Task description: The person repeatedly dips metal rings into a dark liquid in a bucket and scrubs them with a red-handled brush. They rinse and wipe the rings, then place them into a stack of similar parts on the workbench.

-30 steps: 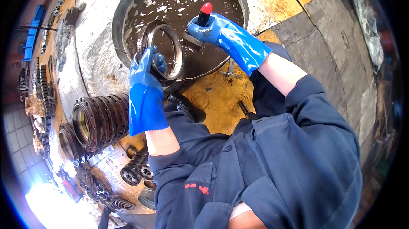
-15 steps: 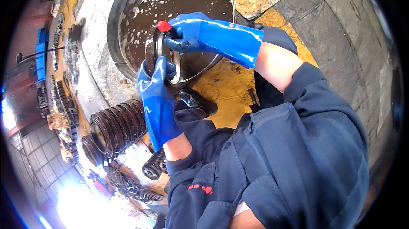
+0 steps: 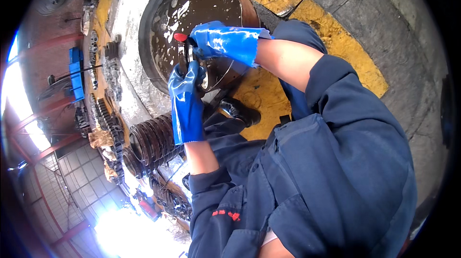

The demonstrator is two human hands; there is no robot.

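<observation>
Both my hands wear long blue rubber gloves and meet over a round tub of murky brown liquid. My left hand grips the near side of a metal ring, dark outside with a bright inner face, standing on edge above the tub's near rim. Closed around a tool with a red handle end, my right hand works at the ring's upper part. The glove hides the tool's working end, so its kind cannot be told. Foam patches float on the liquid.
Left of my legs lies a stack of dark ribbed rings. Farther left are rows of greasy metal parts and a blue bin. My shoe stands on yellow flooring near the tub. Grey mats cover the right.
The view has swung, so the tub and stack sit farther right in the picture. The ring now appears more edge-on. Both hands keep their holds.
</observation>
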